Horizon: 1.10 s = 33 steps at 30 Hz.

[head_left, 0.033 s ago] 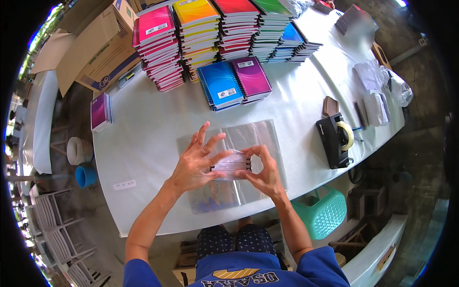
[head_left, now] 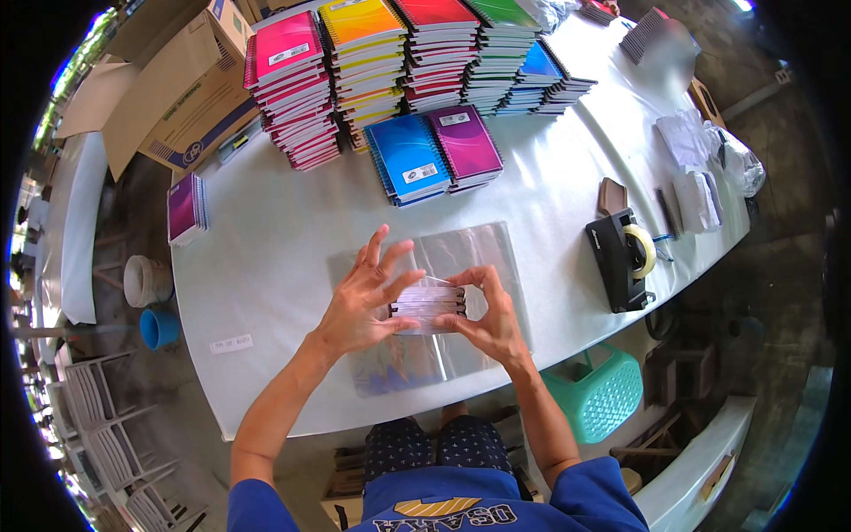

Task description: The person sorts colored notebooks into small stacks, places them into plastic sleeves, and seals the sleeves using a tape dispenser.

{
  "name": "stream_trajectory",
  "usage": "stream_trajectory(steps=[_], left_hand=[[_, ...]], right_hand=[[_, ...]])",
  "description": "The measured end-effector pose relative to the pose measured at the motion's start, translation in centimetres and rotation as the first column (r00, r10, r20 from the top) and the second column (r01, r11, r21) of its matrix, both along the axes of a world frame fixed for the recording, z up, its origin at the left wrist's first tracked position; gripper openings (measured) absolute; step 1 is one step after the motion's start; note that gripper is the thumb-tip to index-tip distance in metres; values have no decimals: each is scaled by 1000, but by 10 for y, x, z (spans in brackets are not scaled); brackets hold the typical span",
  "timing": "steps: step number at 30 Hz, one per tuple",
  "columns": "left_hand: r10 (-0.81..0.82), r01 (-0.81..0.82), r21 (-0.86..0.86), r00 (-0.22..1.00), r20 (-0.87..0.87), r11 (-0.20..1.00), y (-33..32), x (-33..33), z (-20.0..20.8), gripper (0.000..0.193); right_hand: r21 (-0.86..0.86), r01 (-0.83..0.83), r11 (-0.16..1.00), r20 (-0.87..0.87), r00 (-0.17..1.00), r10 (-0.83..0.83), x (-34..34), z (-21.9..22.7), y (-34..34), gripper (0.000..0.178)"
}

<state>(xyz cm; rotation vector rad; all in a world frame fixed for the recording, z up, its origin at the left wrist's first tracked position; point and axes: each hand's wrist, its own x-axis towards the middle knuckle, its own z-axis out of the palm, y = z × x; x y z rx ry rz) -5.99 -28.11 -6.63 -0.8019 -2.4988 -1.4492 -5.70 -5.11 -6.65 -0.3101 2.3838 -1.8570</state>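
Left fingers (head_left: 402, 285) and right fingers (head_left: 480, 276) part-spread, pinched about a pale stack (head_left: 427, 303), its corners hidden, its kind unclear.

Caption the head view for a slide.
Left hand and right hand grip a small notebook stack over clear plastic, before piled spiral notebooks.

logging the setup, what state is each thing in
left hand: fingers spread, thumb at the held stack
right hand: thumb and index finger pinching the held stack
held stack: between both hands
plastic sheet: lying flat
notebooks: closed, stacked
cardboard box: open
tape dispenser: loaded
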Motion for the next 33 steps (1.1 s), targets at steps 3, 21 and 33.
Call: stream_trajectory(steps=[3,21,33], left_hand=[[-106,19,217,913,394,976,-2,-16,-4,88],[-384,50,410,465,798,911,-6,-22,-3,60],[-112,249,-463,946,303,851,-10,7,33,80]], right_hand=[[-114,-165,980,156,971,182,-18,10,1,43],[-156,-226,962,192,948,254,-27,11,-7,23],[104,-281,954,12,959,281,-13,15,-3,27]])
